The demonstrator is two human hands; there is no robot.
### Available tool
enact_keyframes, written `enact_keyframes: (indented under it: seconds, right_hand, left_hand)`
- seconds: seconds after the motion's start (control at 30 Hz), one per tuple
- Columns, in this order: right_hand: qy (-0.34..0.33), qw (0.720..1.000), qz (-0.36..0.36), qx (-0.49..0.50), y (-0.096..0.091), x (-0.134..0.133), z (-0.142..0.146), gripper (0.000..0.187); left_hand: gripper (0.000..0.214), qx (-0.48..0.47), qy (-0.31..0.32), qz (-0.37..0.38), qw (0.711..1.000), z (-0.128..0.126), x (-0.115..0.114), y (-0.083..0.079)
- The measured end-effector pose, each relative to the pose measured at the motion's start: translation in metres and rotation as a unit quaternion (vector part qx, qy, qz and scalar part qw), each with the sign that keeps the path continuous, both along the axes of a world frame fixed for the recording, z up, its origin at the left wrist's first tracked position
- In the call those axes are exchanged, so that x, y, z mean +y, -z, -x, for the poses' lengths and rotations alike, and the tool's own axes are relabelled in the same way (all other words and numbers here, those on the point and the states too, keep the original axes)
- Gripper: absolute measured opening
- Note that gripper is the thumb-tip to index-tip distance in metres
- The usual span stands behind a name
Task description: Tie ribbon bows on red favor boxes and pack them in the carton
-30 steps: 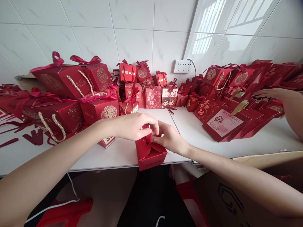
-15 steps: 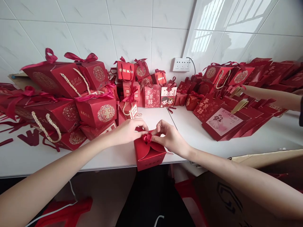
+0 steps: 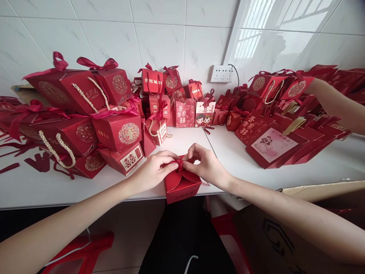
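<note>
A small red gift box point(image 3: 183, 188) stands at the front edge of the white table, its curved top flaps folded together. A red ribbon point(image 3: 180, 165) is gathered in a knot on top of it. My left hand point(image 3: 159, 167) pinches the ribbon from the left, thumb and fingers pressed together. From the right, my right hand point(image 3: 202, 165) pinches the same ribbon with thumb and curled index finger. The ribbon's ends are mostly hidden by my fingers.
Stacked red gift boxes point(image 3: 116, 131) with bows and rope handles stand on the left. Red gift bags point(image 3: 276, 146) lean at the right, where another person's arm point(image 3: 336, 102) reaches in. A power strip point(image 3: 221, 74) is on the tiled wall; a cardboard box point(image 3: 285, 232) is below right.
My left hand has turned and shifted its pinch lower onto the ribbon, and the rounded gather now looks flatter. The other person's arm has moved up and right.
</note>
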State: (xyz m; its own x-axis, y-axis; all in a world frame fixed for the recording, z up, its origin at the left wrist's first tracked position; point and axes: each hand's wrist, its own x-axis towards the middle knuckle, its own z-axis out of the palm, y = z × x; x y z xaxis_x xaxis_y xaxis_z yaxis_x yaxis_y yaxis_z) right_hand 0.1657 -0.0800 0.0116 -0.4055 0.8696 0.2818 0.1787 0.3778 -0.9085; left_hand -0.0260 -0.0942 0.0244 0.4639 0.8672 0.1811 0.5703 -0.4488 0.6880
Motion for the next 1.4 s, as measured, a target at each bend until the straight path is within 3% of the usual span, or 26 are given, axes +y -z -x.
enact_keyframes:
  seconds: [0.2, 0.37, 0.47, 0.67, 0.83, 0.93, 1.03, 1.1, 1.27, 1.4]
  right_hand:
    - [0.011, 0.998, -0.037, -0.041, -0.004, -0.001, 0.000, 0.013]
    - [-0.001, 0.994, -0.085, -0.074, -0.008, -0.004, -0.002, 0.008]
    - [-0.010, 0.989, -0.122, -0.088, -0.009, -0.004, -0.003, 0.007]
    - [-0.006, 0.975, -0.177, -0.131, -0.008, -0.001, -0.004, 0.010]
    - [-0.013, 0.959, -0.246, -0.142, -0.007, 0.001, -0.008, 0.011]
    - [0.003, 0.926, -0.341, -0.162, -0.006, -0.003, -0.013, 0.007]
    - [0.025, 0.848, -0.472, -0.239, -0.004, -0.009, -0.016, 0.014]
    - [0.040, 0.808, -0.519, -0.277, -0.004, -0.013, -0.017, 0.017]
    - [0.064, 0.776, -0.555, -0.294, -0.004, -0.015, -0.016, 0.017]
    - [0.041, 0.758, -0.578, -0.298, -0.006, -0.013, -0.016, 0.018]
  left_hand:
    - [0.028, -0.102, 0.011, 0.127, 0.987, -0.003, -0.001, 0.000]
    - [0.024, -0.218, 0.013, 0.205, 0.954, -0.005, 0.003, 0.010]
    - [0.022, -0.251, 0.024, 0.218, 0.943, -0.007, 0.003, 0.013]
    - [0.030, -0.214, -0.008, 0.178, 0.960, -0.011, 0.001, 0.010]
    - [0.032, -0.255, -0.003, 0.210, 0.944, -0.011, 0.003, 0.013]
    - [0.031, -0.244, 0.000, 0.205, 0.948, -0.011, 0.004, 0.014]
    - [0.031, -0.229, -0.002, 0.185, 0.956, -0.010, 0.004, 0.012]
    - [0.032, -0.232, 0.003, 0.185, 0.955, -0.009, 0.005, 0.012]
    - [0.038, -0.205, 0.024, 0.175, 0.963, -0.004, 0.007, 0.013]
    - [0.041, -0.176, 0.036, 0.167, 0.969, -0.001, 0.009, 0.013]
